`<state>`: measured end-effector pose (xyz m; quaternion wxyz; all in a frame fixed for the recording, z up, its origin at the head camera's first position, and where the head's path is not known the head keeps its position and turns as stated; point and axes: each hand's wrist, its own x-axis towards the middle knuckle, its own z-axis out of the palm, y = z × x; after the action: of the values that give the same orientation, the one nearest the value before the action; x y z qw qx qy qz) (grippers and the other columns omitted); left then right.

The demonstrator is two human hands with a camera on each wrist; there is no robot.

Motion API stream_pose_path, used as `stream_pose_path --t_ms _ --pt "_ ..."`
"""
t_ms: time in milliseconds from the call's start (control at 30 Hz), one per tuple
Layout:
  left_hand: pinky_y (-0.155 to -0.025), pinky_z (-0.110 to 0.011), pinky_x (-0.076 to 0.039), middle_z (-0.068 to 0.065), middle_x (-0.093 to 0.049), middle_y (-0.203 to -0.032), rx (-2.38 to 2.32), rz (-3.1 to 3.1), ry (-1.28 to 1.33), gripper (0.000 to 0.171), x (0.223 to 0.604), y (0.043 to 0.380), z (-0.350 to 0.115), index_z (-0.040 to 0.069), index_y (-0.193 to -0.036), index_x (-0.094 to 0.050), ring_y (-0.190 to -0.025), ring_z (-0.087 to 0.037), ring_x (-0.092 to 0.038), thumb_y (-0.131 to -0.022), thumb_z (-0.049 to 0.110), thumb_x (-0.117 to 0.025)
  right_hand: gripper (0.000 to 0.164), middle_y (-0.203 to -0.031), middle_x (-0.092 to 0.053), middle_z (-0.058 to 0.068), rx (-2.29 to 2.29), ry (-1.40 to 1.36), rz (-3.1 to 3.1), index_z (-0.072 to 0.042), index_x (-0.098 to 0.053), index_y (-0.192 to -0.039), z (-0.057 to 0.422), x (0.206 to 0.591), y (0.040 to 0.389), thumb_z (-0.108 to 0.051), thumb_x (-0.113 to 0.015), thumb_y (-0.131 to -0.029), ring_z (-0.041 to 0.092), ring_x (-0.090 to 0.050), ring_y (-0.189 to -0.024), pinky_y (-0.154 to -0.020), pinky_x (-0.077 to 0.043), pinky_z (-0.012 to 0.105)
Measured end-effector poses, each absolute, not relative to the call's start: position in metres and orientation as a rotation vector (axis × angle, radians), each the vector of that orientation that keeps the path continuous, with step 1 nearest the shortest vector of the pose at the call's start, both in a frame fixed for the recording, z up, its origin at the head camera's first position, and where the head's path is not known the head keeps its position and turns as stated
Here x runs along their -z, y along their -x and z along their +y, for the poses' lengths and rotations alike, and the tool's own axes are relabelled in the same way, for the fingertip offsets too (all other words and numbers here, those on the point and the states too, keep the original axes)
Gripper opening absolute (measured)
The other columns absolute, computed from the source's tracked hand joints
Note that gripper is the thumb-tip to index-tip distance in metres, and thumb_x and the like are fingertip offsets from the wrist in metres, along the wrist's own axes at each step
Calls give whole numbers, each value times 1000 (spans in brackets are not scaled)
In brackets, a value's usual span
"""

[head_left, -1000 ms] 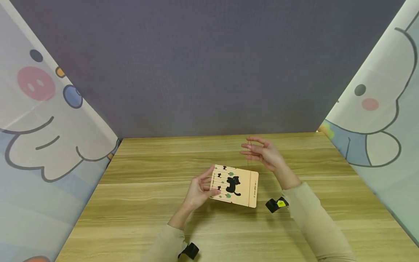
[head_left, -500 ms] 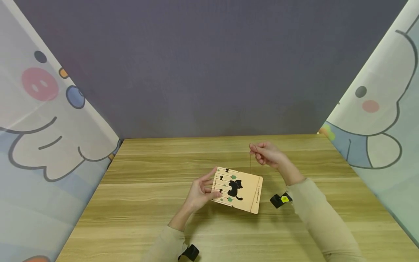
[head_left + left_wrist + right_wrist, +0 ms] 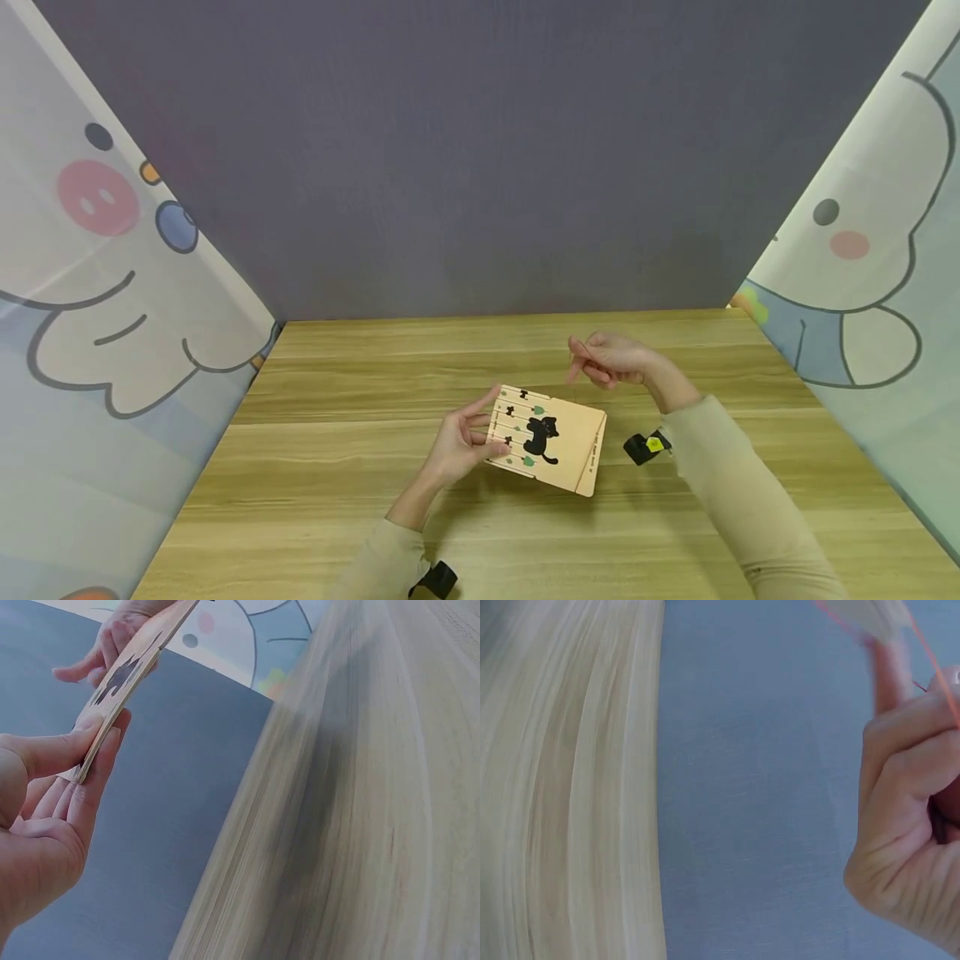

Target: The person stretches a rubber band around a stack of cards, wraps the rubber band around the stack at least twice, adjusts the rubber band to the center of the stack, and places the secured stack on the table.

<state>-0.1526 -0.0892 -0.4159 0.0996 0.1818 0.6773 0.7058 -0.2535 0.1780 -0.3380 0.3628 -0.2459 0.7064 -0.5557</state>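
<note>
Head view: the left hand (image 3: 459,443) holds a thin, cream, rectangular booklet (image 3: 564,435) printed with a black cat and green leaves. The booklet is tilted above the yellow-brown, wood-grained table (image 3: 337,467). The thumb presses its upper face; the other fingers are partly hidden behind it. The right hand (image 3: 617,358) is beyond the booklet's right end, fingers mostly curled (the foremost is motion-blurred). Lettering along the booklet's right end is too small to read.

Left wrist view: the left thumb and fingers pinch one edge of the booklet. The top of the frame cuts off its far end; the booklet partly covers the right hand.

Right wrist view: the right fingers curl on a thin orange-red cord (image 3: 933,661). The frame's right edge crops the hand, so the exact grip point is unclear.
</note>
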Motion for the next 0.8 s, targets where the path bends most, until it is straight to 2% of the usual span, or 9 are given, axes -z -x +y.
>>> stream_pose_path --t_ms 133,233,333,433,500,600,700,800 --pt "-63 -34 -56 -31 -37 -128 -2093 1988 -560 78 425 156 -90 11 -136 -35 -70 -33 -64 -70 -16 -65 63 -44 -42 -6 1359 713 1829 12 -58 -104 176 335 254 -42 -26 -95 1 -34 -33 -28 -24 15" --pt "-63 -34 -56 -32 -36 -128 -2090 1963 -575 77 425 157 -91 10 -136 -34 -69 -32 -64 -70 -16 -65 57 -44 -40 -5 1297 798 1861 10 -53 -113 173 331 253 -36 -24 -98 2 -29 -33 -27 -18 22" --pt "-63 -34 -56 -32 -34 -130 -2071 1952 -585 78 425 159 -92 9 -137 -32 -67 -30 -64 -70 -16 -64 40 -43 -37 -4 1220 915 1933 5 -53 -118 169 327 251 -21 -31 -98 3 -27 -34 -28 -18 25" --pt "-63 -35 -56 -33 -35 -128 -2063 1926 -585 78 424 161 -95 8 -137 -31 -67 -29 -64 -71 -17 -63 29 -41 -38 -1 1157 1052 1987 4 -54 -118 167 323 248 -7 -43 -93 4 -29 -34 -26 -23 21" --pt "-65 -35 -56 -33 -38 -126 -2058 1914 -573 78 423 163 -96 9 -137 -32 -68 -29 -64 -71 -17 -63 30 -39 -37 -1 1086 1174 2043 3 -56 -115 166 320 246 -9 -53 -89 4 -30 -31 -24 -27 19" --pt "-66 -36 -56 -32 -42 -124 -2056 1903 -568 77 420 165 -97 10 -137 -33 -71 -31 -64 -71 -17 -63 42 -37 -34 -4 912 1345 2173 1 -57 -114 163 316 241 -24 -64 -80 0 -31 -29 -24 -30 18" --pt "-67 -36 -56 -32 -47 -119 -2050 1908 -590 77 420 166 -98 11 -137 -33 -73 -34 -63 -71 -16 -63 54 -37 -34 -9 700 1434 2320 -3 -57 -116 161 313 236 -35 -64 -74 -3 -32 -29 -30 -39 16" --pt "-66 -36 -56 -31 -49 -116 -2049 1918 -610 77 420 167 -99 11 -137 -33 -73 -36 -63 -72 -16 -63 59 -38 -37 -11 573 1469 2384 -3 -53 -121 160 311 231 -39 -61 -75 -4 -35 -30 -40 -46 15"
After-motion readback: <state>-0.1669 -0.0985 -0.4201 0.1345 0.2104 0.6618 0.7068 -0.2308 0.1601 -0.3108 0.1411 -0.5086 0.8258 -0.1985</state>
